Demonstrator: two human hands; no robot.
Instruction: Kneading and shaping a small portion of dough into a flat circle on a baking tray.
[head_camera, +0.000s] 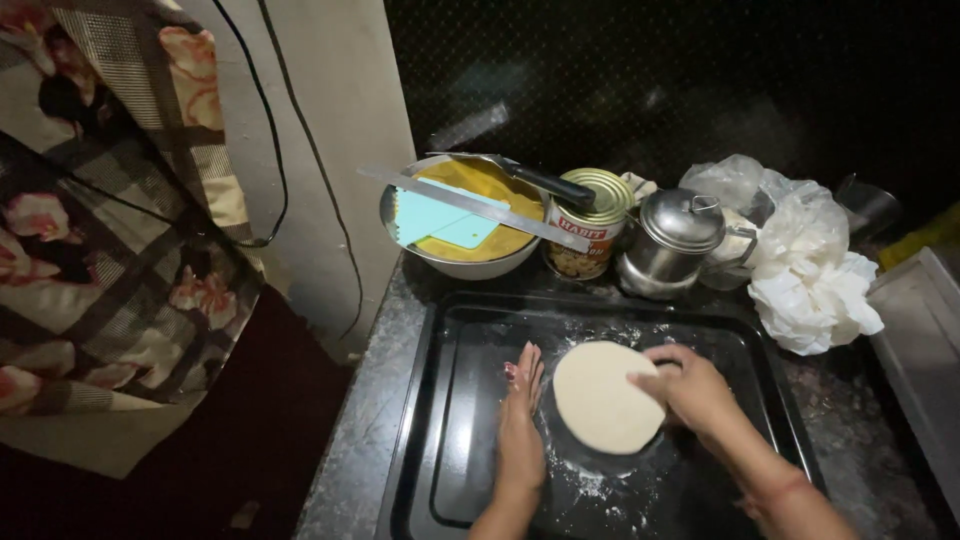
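- Two hands work a flat round of pale dough (603, 396) lying on the floured floor of a black baking tray (455, 440).
- Left hand (521, 410): fingers straight and pressed together, edge-on just beside the dough's left rim.
- Right hand (690, 388): fingers curled over the dough's right rim, touching it.
- Behind the tray: a steel bowl (462, 215) with a long knife (480, 205) across it, a tin can (588, 222), a small metal pot (672, 240), crumpled white plastic bags (812, 270).
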